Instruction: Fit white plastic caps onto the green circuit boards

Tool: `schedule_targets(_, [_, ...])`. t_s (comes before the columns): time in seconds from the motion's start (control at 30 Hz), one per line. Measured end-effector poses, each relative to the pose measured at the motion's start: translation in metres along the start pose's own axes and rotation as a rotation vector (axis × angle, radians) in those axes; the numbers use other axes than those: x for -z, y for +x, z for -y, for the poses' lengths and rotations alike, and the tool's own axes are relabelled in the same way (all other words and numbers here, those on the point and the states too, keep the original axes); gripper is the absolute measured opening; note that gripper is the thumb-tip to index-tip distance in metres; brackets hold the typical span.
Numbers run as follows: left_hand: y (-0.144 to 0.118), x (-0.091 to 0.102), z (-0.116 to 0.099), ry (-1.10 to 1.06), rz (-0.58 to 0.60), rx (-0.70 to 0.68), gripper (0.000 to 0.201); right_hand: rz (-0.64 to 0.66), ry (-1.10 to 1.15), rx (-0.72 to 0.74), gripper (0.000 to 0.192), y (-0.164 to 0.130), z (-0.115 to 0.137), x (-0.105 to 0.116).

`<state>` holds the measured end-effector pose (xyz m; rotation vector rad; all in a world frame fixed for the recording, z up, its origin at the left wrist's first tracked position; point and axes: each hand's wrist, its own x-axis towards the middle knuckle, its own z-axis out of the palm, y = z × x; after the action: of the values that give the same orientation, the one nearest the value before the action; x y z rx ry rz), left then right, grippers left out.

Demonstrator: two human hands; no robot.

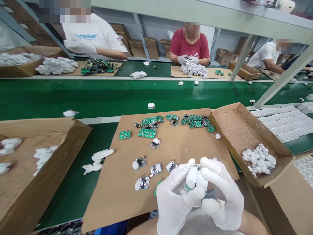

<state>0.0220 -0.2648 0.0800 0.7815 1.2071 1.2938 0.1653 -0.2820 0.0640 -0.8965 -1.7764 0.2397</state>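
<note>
In white gloves, both my hands meet low in the head view, right of the middle. My left hand (pixel 174 195) is closed, with fingers and thumb pinching a small circuit board with a white plastic part (pixel 192 178). My right hand (pixel 225 192) curls around the same piece from the other side. A bit of green board shows at its lower edge; the rest is hidden by fingers. Beneath lies a cardboard sheet (pixel 181 147). On it, boards with white parts (pixel 142 183) lie left of my hands, and green circuit boards (pixel 146 133) are grouped along the far side.
An open carton (pixel 244 125) at the right holds white parts (pixel 260 160). Another carton (pixel 41 182) stands at the left, near a crumpled white glove (pixel 97 160). Beyond runs a green conveyor belt (pixel 110 94) carrying several pieces. Several co-workers sit across it; a metal post (pixel 281 75) slants at right.
</note>
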Motion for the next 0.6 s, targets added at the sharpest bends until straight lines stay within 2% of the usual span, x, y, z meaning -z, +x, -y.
schedule_targets(0.13, [-0.001,-0.006,-0.010,-0.074,0.040,-0.039,0.030,0.069,0.070,-0.040,0.051,-0.001,-0.002,0.006])
schedule_targets(0.2, [0.001,-0.010,-0.016,-0.110,0.081,-0.073,0.028,0.118,0.078,-0.010,0.053,0.003,-0.004,0.009])
schedule_targets(0.3, [0.002,-0.010,-0.019,-0.021,0.145,-0.099,0.031,0.170,0.079,0.087,0.044,0.018,-0.005,0.008])
schedule_targets(0.4, [0.003,-0.008,-0.013,0.091,0.152,-0.104,0.035,0.204,0.096,0.111,0.032,0.033,-0.004,0.005])
schedule_targets(0.5, [0.004,-0.007,-0.005,0.121,0.158,-0.148,0.038,0.253,0.194,0.086,0.037,0.040,-0.006,0.005])
schedule_targets(0.6, [0.005,-0.008,-0.002,0.106,0.182,-0.154,0.041,0.218,0.352,0.043,0.049,0.040,-0.010,0.004])
